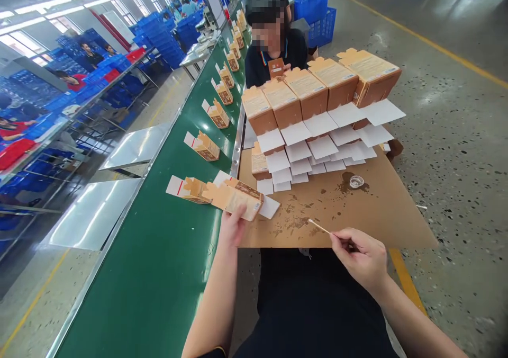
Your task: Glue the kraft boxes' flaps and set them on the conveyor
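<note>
My left hand (233, 225) is closed around a small tan and brown carton (242, 198) with its end flaps open, held at the border of the green conveyor belt and the cardboard-topped table. My right hand (359, 254) pinches a cotton swab (318, 225), its white tip pointing left over wet, dark marks on the cardboard sheet (391, 199). Beyond the swab, a small clear dish (356, 181) sits in a damp patch. Stacked cartons (309, 90) with white flaps hanging toward me fill the far part of the table.
More open cartons (207, 146) stand in a line along the green conveyor belt (159, 273) on my left. A co-worker (293, 48) sits behind the stack, holding a brown carton piece (275, 68). Blue crates (311, 16) are piled farther back. Another swab (421, 207) lies near the right edge.
</note>
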